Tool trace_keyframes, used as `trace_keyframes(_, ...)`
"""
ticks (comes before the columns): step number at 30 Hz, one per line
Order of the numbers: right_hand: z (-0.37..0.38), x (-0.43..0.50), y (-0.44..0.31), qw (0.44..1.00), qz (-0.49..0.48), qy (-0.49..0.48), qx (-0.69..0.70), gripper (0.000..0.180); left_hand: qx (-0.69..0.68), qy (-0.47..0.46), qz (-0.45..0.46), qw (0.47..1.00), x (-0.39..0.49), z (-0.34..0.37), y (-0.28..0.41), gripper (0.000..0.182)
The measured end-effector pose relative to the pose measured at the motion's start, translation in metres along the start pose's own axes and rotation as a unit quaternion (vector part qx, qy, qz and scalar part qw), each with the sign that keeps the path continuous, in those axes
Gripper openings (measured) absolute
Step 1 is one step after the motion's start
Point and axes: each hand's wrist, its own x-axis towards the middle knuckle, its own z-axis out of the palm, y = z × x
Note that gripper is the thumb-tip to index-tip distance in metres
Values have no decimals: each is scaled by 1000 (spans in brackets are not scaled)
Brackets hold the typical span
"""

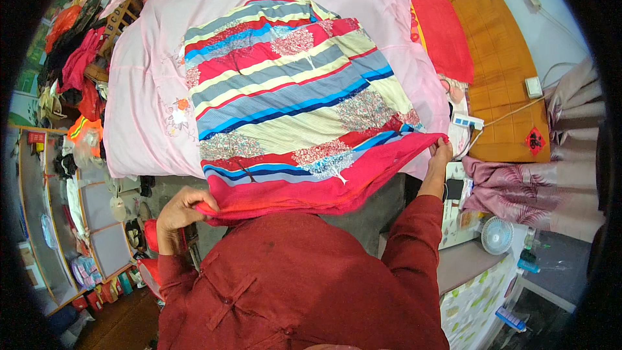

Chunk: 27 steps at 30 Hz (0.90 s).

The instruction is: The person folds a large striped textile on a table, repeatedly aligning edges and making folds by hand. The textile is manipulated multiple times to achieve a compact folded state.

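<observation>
A striped cloth (291, 116) printed with trees, perhaps a blanket or duvet cover, is spread over a bed with a pink sheet (146, 107). Its near edge, a plain red-pink band (291, 197), hangs past the bed towards my body. My left hand (184, 206) pinches the left near corner between thumb and fingers. On the other side, my right hand (441, 150) grips the right near corner, higher and farther from me. Between the two hands the edge sags in loose folds. Towards the far end, the cloth is doubled over and wrinkled.
Heaped clothes (77, 53) lie to the left, beside shelving (53, 214). Right of the bed are a wooden headboard (495, 34), a red cloth (444, 39), and a power strip (467, 120) with cords. A small fan (496, 236) stands near a curtain (515, 184).
</observation>
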Motion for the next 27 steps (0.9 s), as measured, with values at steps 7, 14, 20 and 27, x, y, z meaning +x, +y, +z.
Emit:
trace_keyframes(7, -5, -38, -38, 984, -101, -121, -89, 10, -127, 275, 63, 951, 16, -45, -1, 24)
trace_keyframes(14, -7, -111, -86, 969, -190, -156, -40, 14, -39, 442, 280, 852, -17, -218, 59, 36)
trace_keyframes(20, -7, -230, -130, 955, -255, -150, 15, 21, 97, 615, 259, 739, -100, -398, 74, 34)
trace_keyframes(27, 66, -385, -134, 799, -498, -298, -155, 19, 274, 726, 119, 620, -144, -501, 27, 33)
